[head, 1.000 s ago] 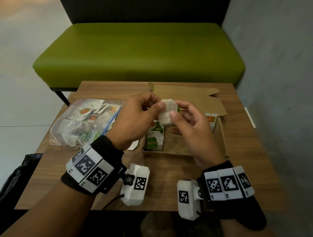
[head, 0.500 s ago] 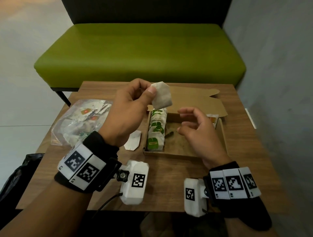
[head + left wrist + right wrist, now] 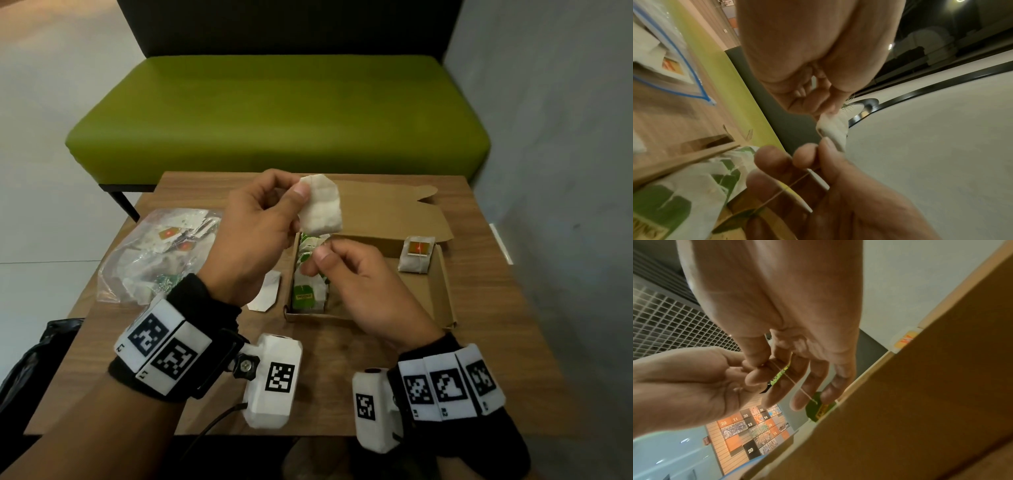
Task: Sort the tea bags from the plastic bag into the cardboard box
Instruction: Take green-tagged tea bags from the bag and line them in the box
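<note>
My left hand (image 3: pixel 301 192) pinches a white tea bag (image 3: pixel 322 205) by its top corner, held above the open cardboard box (image 3: pixel 442 281). Just below it, my right hand (image 3: pixel 318 260) pinches the bag's thin string (image 3: pixel 789 379) between thumb and forefinger; a green tag (image 3: pixel 817 408) hangs at the string's end. A row of green-tagged tea bags (image 3: pixel 305 294) stands along the box's left wall. One orange-tagged tea bag (image 3: pixel 416 255) sits at its far right. The clear plastic bag (image 3: pixel 154 253) with several more tea bags lies left of the box.
A loose white tea bag (image 3: pixel 267 291) lies on the wooden table (image 3: pixel 342 394) between plastic bag and box. The box lid (image 3: pixel 387 212) lies open at the back. A green bench (image 3: pixel 274 113) stands beyond the table, a grey wall on the right, a black bag (image 3: pixel 34 359) low left.
My left hand lifted the tea bag up and away from the right hand. The right hand let go of the bag itself, dropped lower and now pinches the string under it.
</note>
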Demonstrator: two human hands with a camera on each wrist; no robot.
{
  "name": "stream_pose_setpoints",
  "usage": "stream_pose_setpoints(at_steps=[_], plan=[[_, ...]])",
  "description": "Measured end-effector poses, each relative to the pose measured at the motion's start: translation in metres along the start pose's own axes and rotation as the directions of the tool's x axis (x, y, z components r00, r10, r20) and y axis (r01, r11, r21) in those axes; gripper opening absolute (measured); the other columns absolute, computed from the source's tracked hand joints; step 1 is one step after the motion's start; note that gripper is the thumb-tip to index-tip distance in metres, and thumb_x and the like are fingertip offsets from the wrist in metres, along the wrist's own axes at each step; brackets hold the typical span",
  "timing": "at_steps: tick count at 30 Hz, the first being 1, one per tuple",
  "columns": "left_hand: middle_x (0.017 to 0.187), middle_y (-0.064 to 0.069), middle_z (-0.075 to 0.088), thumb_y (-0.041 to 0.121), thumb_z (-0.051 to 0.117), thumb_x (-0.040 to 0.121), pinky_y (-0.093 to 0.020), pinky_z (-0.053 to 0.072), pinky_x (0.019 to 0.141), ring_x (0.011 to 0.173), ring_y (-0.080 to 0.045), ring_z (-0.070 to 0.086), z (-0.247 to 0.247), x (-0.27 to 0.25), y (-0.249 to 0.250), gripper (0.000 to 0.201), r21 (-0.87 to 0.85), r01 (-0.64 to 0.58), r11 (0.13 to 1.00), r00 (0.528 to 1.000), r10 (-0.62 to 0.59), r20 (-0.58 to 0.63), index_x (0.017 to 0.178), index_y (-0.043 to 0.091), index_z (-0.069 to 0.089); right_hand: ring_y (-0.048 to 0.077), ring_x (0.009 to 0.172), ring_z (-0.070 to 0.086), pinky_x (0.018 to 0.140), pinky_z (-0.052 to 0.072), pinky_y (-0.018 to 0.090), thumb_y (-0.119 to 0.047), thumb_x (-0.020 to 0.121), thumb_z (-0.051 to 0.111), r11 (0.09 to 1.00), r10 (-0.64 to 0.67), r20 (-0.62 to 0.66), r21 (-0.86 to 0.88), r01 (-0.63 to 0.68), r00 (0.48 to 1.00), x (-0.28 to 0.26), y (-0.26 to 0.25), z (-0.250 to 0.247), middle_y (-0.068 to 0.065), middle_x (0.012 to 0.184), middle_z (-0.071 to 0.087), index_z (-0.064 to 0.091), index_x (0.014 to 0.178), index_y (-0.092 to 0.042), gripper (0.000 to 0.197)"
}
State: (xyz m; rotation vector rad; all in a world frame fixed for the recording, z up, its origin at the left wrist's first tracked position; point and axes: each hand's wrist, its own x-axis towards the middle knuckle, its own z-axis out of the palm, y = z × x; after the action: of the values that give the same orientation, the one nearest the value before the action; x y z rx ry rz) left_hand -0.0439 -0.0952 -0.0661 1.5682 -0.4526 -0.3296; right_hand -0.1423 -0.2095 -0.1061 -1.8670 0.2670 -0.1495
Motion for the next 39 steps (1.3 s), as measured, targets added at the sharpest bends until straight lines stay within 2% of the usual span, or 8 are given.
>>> stream_pose_setpoints(at_steps=[5,10,13,17,23,32,35,39], plan=[[0.078,-0.004,0.068,0.017,0.058,0.099,-0.031,0.057,0.064,0.071,-0.016,0.067,-0.003,0.003,-0.006,0.011,0.009,-0.040,0.999,0.989,0.041,-0.140,0.091,0.014,0.064,0.012,0.088,0.063,0.083,0.054,0.043,-0.030,0.102,0.054,0.992,-0.043,0.014,-0.115,0.045,0.999,-0.002,-0.004,0.003,-0.006,0.093,0.069,0.065,0.090,-0.021,0.019],[0.083,-0.004,0.072,0.024,0.060,0.098,-0.047,0.061,0.072,0.079,-0.021,0.072,-0.005,0.005,-0.012,0.011,0.275,-0.156,0.949,0.968,0.203,-0.150,0.093,0.017,0.067,0.003,0.085,0.059,0.077,0.051,0.032,-0.031,0.102,0.053,0.990,-0.067,0.003,-0.127,0.067,0.998,0.001,-0.006,0.000,-0.011,0.088,0.065,0.062,0.089,-0.024,0.018],[0.080,0.004,0.071,0.026,0.061,0.097,-0.041,0.058,0.068,0.075,-0.012,0.069,-0.004,0.003,-0.015,0.012,0.458,-0.238,0.856,0.947,0.310,-0.088,0.093,0.017,0.068,0.003,0.074,0.056,0.068,0.046,0.026,-0.028,0.101,0.058,0.994,-0.088,-0.021,-0.071,0.086,0.996,0.006,-0.008,0.000,-0.012,0.080,0.061,0.060,0.087,-0.024,0.014],[0.077,0.004,0.068,0.022,0.062,0.096,-0.038,0.051,0.065,0.071,-0.013,0.063,-0.004,0.001,-0.019,0.009,0.561,-0.307,0.769,0.934,0.356,0.023,0.089,0.019,0.068,0.011,0.075,0.068,0.072,0.059,0.040,-0.025,0.100,0.060,0.991,-0.135,-0.099,-0.042,0.131,0.986,0.013,-0.011,-0.004,-0.005,0.082,0.068,0.065,0.094,-0.021,0.009],[0.080,0.007,0.072,0.023,0.063,0.096,-0.041,0.057,0.068,0.074,-0.010,0.069,-0.006,0.004,-0.020,0.012,0.515,-0.283,0.809,0.959,0.243,0.146,0.093,0.018,0.073,0.009,0.076,0.065,0.070,0.058,0.044,-0.023,0.100,0.061,0.967,-0.244,-0.218,-0.134,0.218,0.945,0.015,-0.013,-0.016,-0.011,0.080,0.069,0.076,0.099,-0.023,0.015],[0.085,-0.005,0.074,0.023,0.060,0.098,-0.054,0.056,0.079,0.082,-0.026,0.070,-0.005,0.000,-0.015,0.015,0.393,-0.157,0.906,0.969,0.065,0.237,0.094,0.017,0.073,0.008,0.086,0.067,0.074,0.061,0.039,-0.020,0.095,0.069,0.974,-0.220,-0.328,-0.017,0.227,0.919,0.016,-0.009,-0.028,-0.014,0.089,0.067,0.073,0.099,-0.025,0.008],[0.088,-0.008,0.074,0.022,0.057,0.099,-0.048,0.058,0.081,0.084,-0.025,0.069,-0.005,-0.001,-0.014,0.017,0.376,-0.138,0.916,0.957,0.025,0.291,0.095,0.016,0.073,0.012,0.085,0.068,0.074,0.061,0.040,-0.019,0.093,0.071,0.975,-0.197,-0.329,0.035,0.221,0.923,0.017,-0.008,-0.030,-0.011,0.088,0.069,0.073,0.097,-0.025,0.008],[0.084,-0.004,0.073,0.019,0.053,0.101,-0.032,0.055,0.076,0.076,-0.009,0.066,-0.005,-0.002,-0.013,0.020,0.350,-0.113,0.930,0.941,-0.013,0.339,0.092,0.013,0.070,0.016,0.079,0.069,0.067,0.061,0.035,-0.014,0.094,0.070,0.969,-0.172,-0.318,0.114,0.218,0.932,0.018,-0.007,-0.031,-0.009,0.085,0.069,0.073,0.096,-0.024,0.010]])
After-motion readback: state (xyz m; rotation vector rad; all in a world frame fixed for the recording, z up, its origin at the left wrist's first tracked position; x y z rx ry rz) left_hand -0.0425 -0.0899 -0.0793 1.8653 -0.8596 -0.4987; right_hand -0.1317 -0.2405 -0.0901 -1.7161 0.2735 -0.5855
